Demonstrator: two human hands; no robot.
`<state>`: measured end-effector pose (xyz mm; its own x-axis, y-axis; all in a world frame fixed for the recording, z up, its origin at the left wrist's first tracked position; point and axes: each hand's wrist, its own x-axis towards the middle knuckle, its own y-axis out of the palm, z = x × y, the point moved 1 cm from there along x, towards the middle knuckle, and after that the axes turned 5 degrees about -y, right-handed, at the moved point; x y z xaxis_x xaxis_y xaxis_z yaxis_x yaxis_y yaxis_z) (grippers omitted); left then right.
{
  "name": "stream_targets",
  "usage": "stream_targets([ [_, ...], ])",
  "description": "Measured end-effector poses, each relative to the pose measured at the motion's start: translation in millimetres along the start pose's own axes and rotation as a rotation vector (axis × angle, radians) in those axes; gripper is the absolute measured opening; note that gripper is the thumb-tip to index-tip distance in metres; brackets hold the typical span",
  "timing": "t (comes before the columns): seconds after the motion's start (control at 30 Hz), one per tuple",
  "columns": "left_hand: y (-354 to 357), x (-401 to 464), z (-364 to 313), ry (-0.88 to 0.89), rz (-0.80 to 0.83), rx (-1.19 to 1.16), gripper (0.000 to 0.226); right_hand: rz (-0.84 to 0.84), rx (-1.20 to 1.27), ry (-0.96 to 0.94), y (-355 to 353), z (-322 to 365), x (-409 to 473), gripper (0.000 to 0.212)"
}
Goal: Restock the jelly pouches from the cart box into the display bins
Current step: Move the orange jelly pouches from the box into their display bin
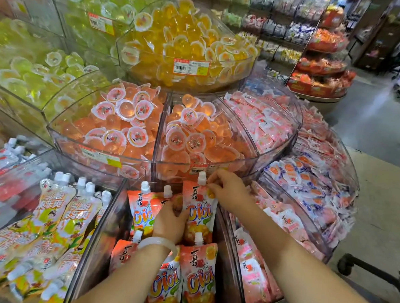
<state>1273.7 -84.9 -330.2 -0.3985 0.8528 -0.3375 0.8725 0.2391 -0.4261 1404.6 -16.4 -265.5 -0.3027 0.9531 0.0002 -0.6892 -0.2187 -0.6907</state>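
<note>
The right hand [227,189] is pinching the pouch [199,211] near its cap while the left hand [169,223] is gripping its side, so seating it upright against its neighbours looks best.

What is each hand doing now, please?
Left hand: grips the side of the upright pouch.
Right hand: pinches the same pouch's top, by the cap.

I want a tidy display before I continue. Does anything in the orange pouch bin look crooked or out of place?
Nothing is spilled or damaged. The left hand and right hand hold an upright orange pouch at the back of the bin; the front pouches lean slightly, overlapping.
</note>
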Motion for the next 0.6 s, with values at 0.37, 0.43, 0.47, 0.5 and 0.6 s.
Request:
stream_targets([
  [0.37, -41.6, -1.8, 9.3, -0.076, -0.250, 0.123, 0.005, -0.049, -0.401, -0.064, 26.8, -15.8, -8.1, 0.017],
  [0.43, -45.1, 0.7, 14.8, -0.092, -0.235, 0.104, 0.004, -0.109, -0.387, -0.103, 27.7, -14.8, -9.2, 0.018],
  [0.47, -45.6, 1.3, 16.9, -0.099, -0.230, 0.095, 0.005, -0.138, -0.373, -0.119, 28.6, -15.8, -9.5, 0.018],
  [0.5, -45.6, 1.4, 18.9, -0.105, -0.229, 0.088, 0.007, -0.166, -0.353, -0.127, 30.1, -17.7, -10.1, 0.017],
  [0.6, -44.5, -0.1, 23.3, -0.122, -0.215, 0.083, 0.009, -0.232, -0.267, -0.120, 33.8, -23.5, -12.3, 0.015],
])
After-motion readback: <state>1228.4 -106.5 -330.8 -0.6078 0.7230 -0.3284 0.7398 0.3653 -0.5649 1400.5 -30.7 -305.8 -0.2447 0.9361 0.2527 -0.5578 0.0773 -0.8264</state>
